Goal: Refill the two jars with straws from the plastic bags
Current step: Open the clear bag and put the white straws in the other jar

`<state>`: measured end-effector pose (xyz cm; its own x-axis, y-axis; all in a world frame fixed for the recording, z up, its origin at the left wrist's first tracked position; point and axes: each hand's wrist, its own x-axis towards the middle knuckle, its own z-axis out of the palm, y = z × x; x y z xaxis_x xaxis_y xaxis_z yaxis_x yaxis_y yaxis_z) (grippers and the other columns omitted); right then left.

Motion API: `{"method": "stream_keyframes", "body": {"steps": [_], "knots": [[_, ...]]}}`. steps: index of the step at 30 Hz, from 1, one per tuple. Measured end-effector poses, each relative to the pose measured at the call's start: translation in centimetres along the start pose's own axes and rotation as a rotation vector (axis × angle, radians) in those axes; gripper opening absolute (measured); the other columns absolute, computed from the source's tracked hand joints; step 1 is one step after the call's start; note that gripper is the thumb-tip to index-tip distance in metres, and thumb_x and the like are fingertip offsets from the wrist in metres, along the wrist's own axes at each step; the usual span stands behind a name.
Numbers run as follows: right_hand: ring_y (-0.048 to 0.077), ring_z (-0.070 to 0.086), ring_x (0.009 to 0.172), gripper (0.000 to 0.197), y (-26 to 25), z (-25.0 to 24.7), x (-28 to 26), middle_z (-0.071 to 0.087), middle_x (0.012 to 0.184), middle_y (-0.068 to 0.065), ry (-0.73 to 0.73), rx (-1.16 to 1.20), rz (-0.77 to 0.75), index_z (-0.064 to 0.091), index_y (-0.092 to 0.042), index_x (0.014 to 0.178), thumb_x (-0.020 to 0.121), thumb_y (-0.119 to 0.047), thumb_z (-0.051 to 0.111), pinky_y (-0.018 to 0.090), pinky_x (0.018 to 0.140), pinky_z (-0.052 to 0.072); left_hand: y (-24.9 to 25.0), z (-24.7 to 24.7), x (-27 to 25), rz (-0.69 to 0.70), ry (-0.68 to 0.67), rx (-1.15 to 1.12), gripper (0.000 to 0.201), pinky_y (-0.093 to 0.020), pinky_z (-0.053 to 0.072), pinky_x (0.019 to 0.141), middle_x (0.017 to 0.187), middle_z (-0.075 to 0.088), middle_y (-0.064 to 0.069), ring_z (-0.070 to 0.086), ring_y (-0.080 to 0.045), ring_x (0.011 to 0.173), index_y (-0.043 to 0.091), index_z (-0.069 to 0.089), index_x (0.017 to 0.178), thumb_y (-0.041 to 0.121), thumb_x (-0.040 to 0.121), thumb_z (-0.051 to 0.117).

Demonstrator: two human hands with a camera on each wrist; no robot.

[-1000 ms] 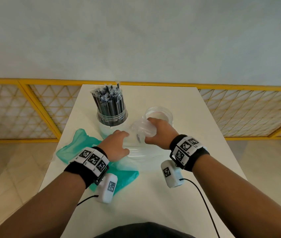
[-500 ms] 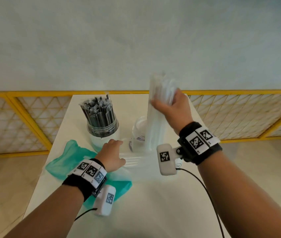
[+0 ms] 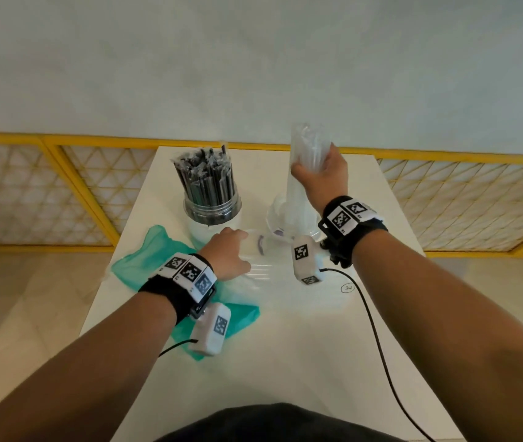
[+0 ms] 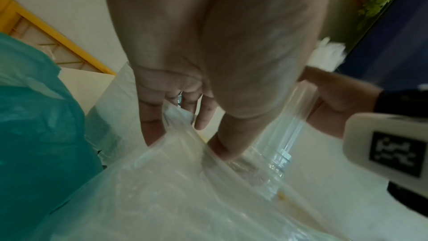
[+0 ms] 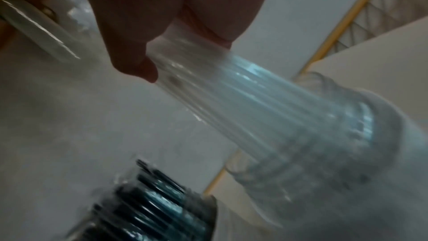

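Observation:
In the head view my right hand (image 3: 314,169) grips an upright bundle of clear wrapped straws (image 3: 301,193) near its top. The bundle's lower ends stand in the clear right jar (image 3: 277,215); the right wrist view shows the straws (image 5: 243,109) entering that jar (image 5: 361,144). The left jar (image 3: 212,212) is packed with black wrapped straws (image 3: 205,177). My left hand (image 3: 237,247) lies low on the table and pinches the mouth of the flattened clear plastic bag (image 3: 263,272). In the left wrist view the thumb and fingers (image 4: 150,127) hold the bag (image 4: 173,190).
A crumpled teal plastic bag (image 3: 145,260) lies under my left wrist at the left edge of the white table (image 3: 285,362). A yellow lattice fence (image 3: 78,173) runs behind the table. A black cable (image 3: 378,339) trails from my right wrist across the table.
My right hand has pulled the clear straw bundle out of the bag, raised it upright and set its lower ends into the right jar. My left hand has stayed on the clear bag.

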<state>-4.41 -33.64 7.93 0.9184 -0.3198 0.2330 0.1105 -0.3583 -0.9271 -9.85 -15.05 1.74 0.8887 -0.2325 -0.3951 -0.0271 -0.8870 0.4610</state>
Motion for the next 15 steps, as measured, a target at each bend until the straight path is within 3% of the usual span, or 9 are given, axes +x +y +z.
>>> {"method": "stream_keyframes", "body": {"steps": [3,5,7,11,15], "knots": [[0.033,0.058,0.107,0.044,2.5,0.7,-0.1,0.061,0.113,0.013,-0.123,-0.197,0.144,0.053,-0.006,0.116,0.079,-0.021,0.071,0.038,0.085,0.05,-0.3,0.2,-0.1,0.01,0.005,0.0,0.075,-0.04,0.033,0.113,0.147,0.034,-0.009,0.036,-0.026,0.137,0.015,0.027,0.15,0.024,0.086,0.064],[0.033,0.043,0.123,0.054,3.6,0.7,-0.6,0.051,0.128,0.012,-0.181,-0.557,0.139,0.052,-0.008,0.122,0.081,-0.038,0.07,0.04,0.096,0.041,-0.7,0.4,-0.1,0.025,0.009,-0.007,0.075,-0.04,0.032,0.114,0.148,0.034,-0.009,0.035,-0.026,0.137,0.016,0.027,0.15,0.024,0.085,0.065],[0.032,0.038,0.125,0.062,4.0,0.4,-0.9,0.045,0.133,0.011,-0.193,-0.785,0.105,0.053,-0.01,0.124,0.08,-0.05,0.069,0.041,0.1,0.038,-1.0,0.5,-0.1,0.04,0.019,-0.008,0.076,-0.039,0.033,0.114,0.148,0.035,-0.008,0.036,-0.026,0.137,0.016,0.028,0.15,0.024,0.085,0.066],[0.027,0.055,0.114,0.076,4.2,-0.2,-0.6,0.052,0.128,0.01,-0.288,-0.623,0.239,0.05,-0.01,0.129,0.069,-0.044,0.082,0.033,0.09,0.045,-1.4,0.5,-0.2,0.064,0.027,-0.008,0.076,-0.04,0.032,0.114,0.148,0.035,-0.006,0.035,-0.027,0.137,0.018,0.03,0.149,0.028,0.084,0.068],[0.021,0.056,0.116,0.094,3.6,-1.4,-0.9,0.06,0.125,0.004,-0.277,-0.468,0.337,0.041,-0.011,0.139,0.061,-0.03,0.09,0.028,0.091,0.044,-2.1,0.3,-0.6,0.102,0.04,-0.07,0.071,-0.037,0.034,0.112,0.144,0.038,-0.004,0.041,-0.024,0.133,0.021,0.037,0.145,0.032,0.084,0.071]]}}
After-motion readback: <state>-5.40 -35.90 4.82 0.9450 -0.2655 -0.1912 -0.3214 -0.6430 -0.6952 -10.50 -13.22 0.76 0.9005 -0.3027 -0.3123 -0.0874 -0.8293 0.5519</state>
